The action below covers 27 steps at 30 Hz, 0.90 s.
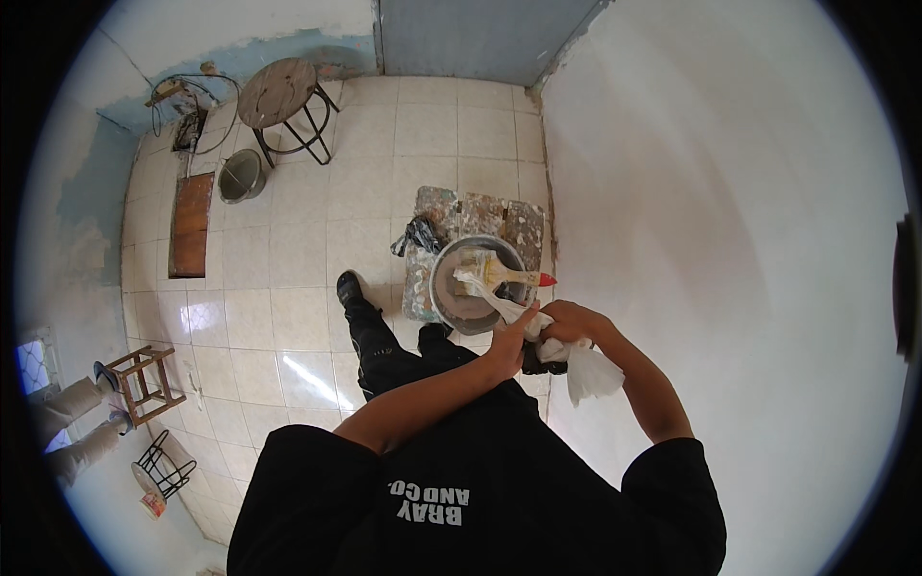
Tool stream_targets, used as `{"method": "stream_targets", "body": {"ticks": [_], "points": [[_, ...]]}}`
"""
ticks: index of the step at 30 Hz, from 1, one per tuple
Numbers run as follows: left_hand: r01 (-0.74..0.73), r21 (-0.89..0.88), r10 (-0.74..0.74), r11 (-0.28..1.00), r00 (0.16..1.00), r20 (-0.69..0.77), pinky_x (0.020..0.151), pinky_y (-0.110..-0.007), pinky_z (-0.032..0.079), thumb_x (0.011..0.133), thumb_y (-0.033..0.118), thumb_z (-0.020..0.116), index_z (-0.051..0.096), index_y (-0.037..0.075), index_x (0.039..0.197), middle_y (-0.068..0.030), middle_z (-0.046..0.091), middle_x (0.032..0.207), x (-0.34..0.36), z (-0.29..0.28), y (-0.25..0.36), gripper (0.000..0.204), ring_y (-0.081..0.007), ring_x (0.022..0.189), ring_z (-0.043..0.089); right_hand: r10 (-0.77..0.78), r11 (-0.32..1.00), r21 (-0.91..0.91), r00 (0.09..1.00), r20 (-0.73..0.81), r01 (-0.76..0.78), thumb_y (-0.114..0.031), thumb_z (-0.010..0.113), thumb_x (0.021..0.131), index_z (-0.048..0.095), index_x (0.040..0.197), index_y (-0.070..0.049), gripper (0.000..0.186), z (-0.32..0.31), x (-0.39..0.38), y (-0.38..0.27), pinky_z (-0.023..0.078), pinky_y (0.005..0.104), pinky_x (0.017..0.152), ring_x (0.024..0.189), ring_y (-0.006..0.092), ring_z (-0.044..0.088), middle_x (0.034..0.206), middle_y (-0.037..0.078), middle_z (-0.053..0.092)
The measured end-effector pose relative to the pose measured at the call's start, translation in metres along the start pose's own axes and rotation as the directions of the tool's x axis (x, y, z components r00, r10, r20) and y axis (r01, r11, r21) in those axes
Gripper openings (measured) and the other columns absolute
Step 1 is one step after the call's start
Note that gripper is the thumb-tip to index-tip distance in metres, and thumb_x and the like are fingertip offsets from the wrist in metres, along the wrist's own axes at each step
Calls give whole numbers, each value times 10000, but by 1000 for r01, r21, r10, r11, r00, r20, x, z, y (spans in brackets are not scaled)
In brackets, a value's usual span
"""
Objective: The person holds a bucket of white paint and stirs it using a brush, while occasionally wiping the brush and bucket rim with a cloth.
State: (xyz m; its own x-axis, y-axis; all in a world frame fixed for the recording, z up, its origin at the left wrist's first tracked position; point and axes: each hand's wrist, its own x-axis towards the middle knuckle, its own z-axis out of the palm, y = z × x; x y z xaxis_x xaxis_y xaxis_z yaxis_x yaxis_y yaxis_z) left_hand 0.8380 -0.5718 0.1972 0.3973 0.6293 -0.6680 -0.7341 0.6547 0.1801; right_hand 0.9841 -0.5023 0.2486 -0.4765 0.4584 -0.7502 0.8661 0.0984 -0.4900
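Holding a twisted white plastic bag: left hand and right hand both clamped on it at the near right rim of a round grey bucket. Bag's narrow end extends over the bucket beside a flat paintbrush, whose red-tipped handle crosses the rim. Bucket contains beige-grey paste; stands on paint-spattered low table.

I see a room seemingly under renovation. Just ahead of the person's fingers, a broad brush lies across a basin on a splattered stand; far to their left, the wall is patchy blue.
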Motion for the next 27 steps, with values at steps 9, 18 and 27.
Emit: {"method": "stream_targets", "body": {"ticks": [9,18,27], "points": [[177,23,-174,984,978,-115,874,-396,511,731,468,768,417,19,1270,-110,547,1172,-22,23,-7,785,-235,1059,582,66,997,-43,998,-23,-67,-227,553,753,646,910,27,313,4,6,-21,480,437,794,892,406,605,922,267,637],[158,-33,-161,987,944,-289,837,-394,510,762,534,709,465,2,1240,-106,553,1159,-14,27,-12,756,-228,1021,588,38,994,-102,998,-57,-44,-232,552,722,645,884,47,335,0,-1,-37,484,443,779,880,413,607,886,294,627],[180,-122,-190,976,979,-74,883,-456,491,858,485,578,484,80,1227,-111,589,1132,-2,6,-11,556,-286,1010,610,-116,992,54,993,22,115,-512,724,660,497,1243,-44,782,-16,-8,-15,451,388,922,1078,331,573,1200,180,578]]}}
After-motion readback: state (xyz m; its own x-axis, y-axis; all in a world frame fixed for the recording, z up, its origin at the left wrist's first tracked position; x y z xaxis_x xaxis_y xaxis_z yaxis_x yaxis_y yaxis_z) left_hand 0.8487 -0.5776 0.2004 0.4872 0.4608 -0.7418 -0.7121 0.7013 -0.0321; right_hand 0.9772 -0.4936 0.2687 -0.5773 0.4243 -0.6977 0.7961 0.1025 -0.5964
